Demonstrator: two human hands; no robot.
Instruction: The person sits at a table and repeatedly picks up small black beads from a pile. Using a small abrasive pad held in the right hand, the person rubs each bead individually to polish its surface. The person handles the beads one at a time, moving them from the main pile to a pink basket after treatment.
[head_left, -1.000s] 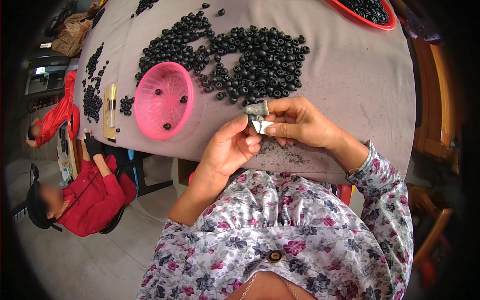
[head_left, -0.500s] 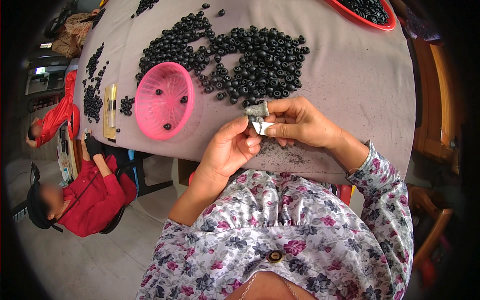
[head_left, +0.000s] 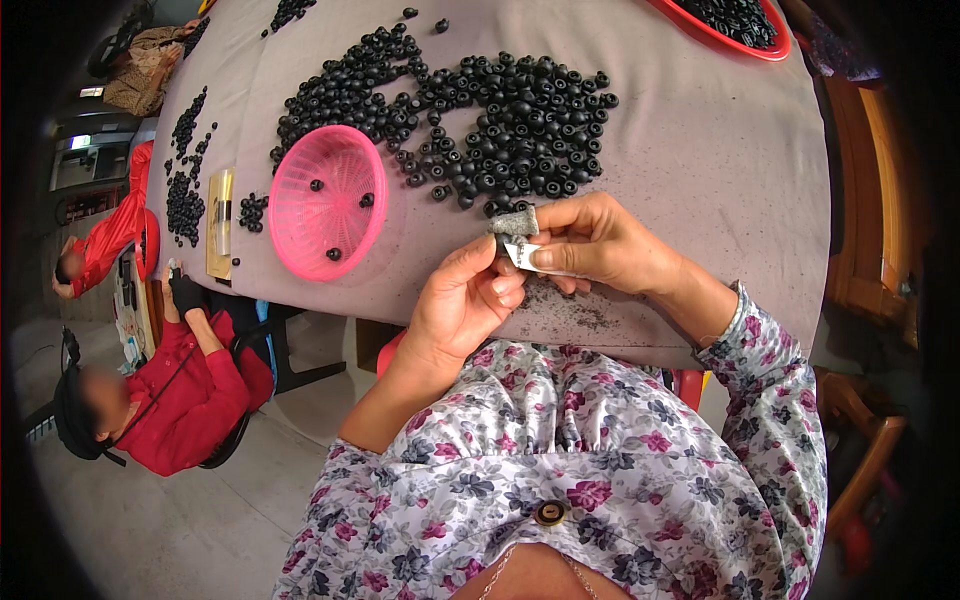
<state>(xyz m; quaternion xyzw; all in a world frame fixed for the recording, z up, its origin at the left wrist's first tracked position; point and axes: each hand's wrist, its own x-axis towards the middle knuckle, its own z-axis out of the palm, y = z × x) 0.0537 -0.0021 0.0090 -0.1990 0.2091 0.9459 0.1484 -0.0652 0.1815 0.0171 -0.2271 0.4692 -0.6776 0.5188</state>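
Observation:
At the table's near edge my hands meet. My left hand (head_left: 462,300) pinches a small black round part (head_left: 507,243), mostly hidden behind fingers. Between the thumb and fingers of my right hand (head_left: 610,245) is a flat white blade-like piece (head_left: 522,257) with a slanted end and dark specks; its edge lies against the black part. A grey fabric finger cover (head_left: 515,221) sits at the tip of my right index finger. Just beyond my hands spreads a heap of black round parts with holes (head_left: 530,125). Black crumbs (head_left: 575,312) lie on the cloth under my right hand.
A pink plastic basket (head_left: 283,180) with 3 black parts stands left of my hands. Beside it lies a yellowish flat box (head_left: 220,250). A red tray (head_left: 778,48) of black pieces is at the far right. A person in red (head_left: 190,400) sits at the left.
The white piece has tilted slightly between my right fingers. Both hands stay in nearly the same place.

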